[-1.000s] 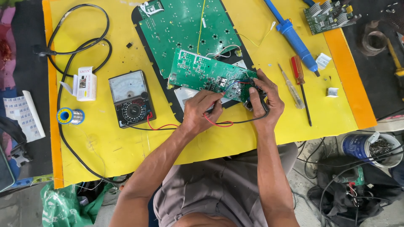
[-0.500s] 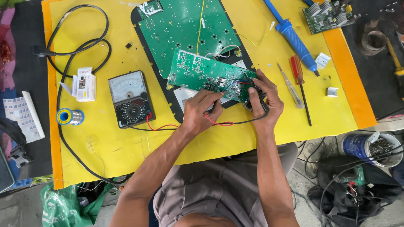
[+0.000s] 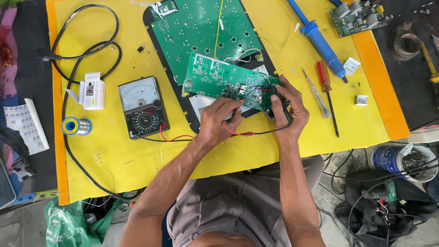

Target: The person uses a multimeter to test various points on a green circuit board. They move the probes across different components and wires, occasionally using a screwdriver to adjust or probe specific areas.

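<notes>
**Both hands on the small circuit board, probes at its R end**

Small green circuit board (image 3: 226, 82) lies near the middle of the yellow surface (image 3: 137, 155), resting on top of a larger green board (image 3: 201, 27) w/ a black backing. Its long axis runs from upper-left to lower-right, tilted a bit vs. the near edge of the surface. The R end of the board is where both hands meet.

Left hand (image 3: 219, 121): fingers pinched shut on a red test lead (image 3: 238, 132), tip pressed to the board's lower-right part. Right hand (image 3: 288, 112): fingers curled round the board's R end, closed on a black test lead (image 3: 274, 130); exact tip contact is hidden by the fingers. So the board stretches away to the left of both hands; the R hand is nearer its end, the L hand comes in from the near edge side.

Both leads trail back left along the surface to the analogue meter (image 3: 142, 107), which sits well left of the board. Further left: a small white box (image 3: 93, 90) and a solder spool (image 3: 75, 126), w/ a black cable (image 3: 68, 114) looping round them. To the right of the hands: two screwdrivers (image 3: 325, 91), then a blue soldering iron (image 3: 320, 39) angled toward the far edge. A small board (image 3: 359, 16) sits at the far right corner.
</notes>
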